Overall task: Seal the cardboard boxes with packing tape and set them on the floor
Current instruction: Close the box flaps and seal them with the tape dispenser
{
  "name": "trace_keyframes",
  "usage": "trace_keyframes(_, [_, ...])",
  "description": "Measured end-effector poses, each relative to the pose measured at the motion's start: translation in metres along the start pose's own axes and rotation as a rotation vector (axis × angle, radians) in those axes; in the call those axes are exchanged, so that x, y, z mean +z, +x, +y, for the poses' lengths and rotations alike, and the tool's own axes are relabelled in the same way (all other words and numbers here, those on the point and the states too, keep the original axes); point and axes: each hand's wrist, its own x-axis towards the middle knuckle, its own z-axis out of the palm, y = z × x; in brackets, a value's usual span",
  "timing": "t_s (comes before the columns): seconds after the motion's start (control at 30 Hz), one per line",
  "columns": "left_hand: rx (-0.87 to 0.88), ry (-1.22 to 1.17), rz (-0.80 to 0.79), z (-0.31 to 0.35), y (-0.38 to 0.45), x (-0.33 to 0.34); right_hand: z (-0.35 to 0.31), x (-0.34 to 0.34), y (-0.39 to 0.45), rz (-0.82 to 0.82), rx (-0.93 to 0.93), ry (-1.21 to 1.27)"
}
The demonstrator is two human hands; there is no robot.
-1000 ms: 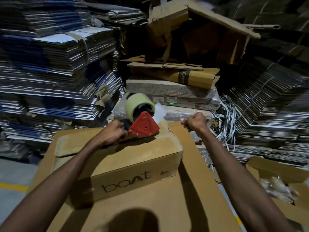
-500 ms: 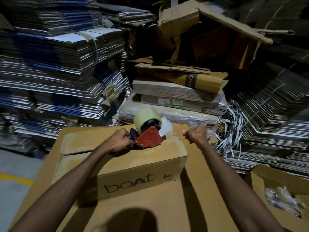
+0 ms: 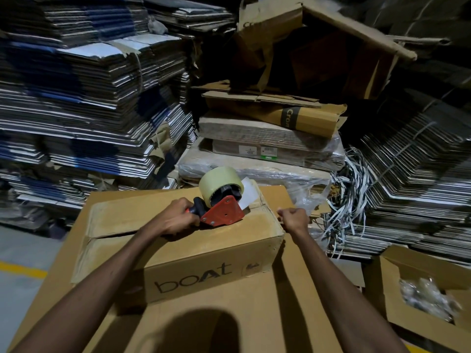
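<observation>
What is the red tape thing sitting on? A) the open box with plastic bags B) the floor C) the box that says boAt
C: the red tape dispenser, gripped by the left hand, rests on top of the boAt box, near its right end.

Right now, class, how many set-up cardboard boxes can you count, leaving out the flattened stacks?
2. The boat box lies on the cardboard worktop under the tape dispenser; an open box sits lower right. The clutter behind may hide others.
</observation>
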Motion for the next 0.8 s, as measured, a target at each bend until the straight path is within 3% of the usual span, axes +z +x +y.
trace_keyframes(0.1, [0.014,0.026,-0.029,0.003,0.001,0.001,-0.020,-0.001,-0.004,-0.012,-0.095,0.068])
trace_keyframes(0.2, [0.026,0.054,-0.029,0.008,0.004,0.000,-0.039,0.007,-0.003,-0.022,-0.205,-0.081])
trace_keyframes(0.37, [0.037,0.223,0.019,0.008,0.004,0.000,-0.038,0.024,-0.009,0.109,-0.276,-0.253])
trace_keyframes(0.57, [0.032,0.265,0.164,0.024,0.000,0.013,-0.038,0.032,-0.008,0.107,-0.278,-0.288])
trace_keyframes(0.8, [0.078,0.408,0.151,0.049,0.008,0.007,-0.038,0.028,-0.016,0.071,-0.297,-0.309])
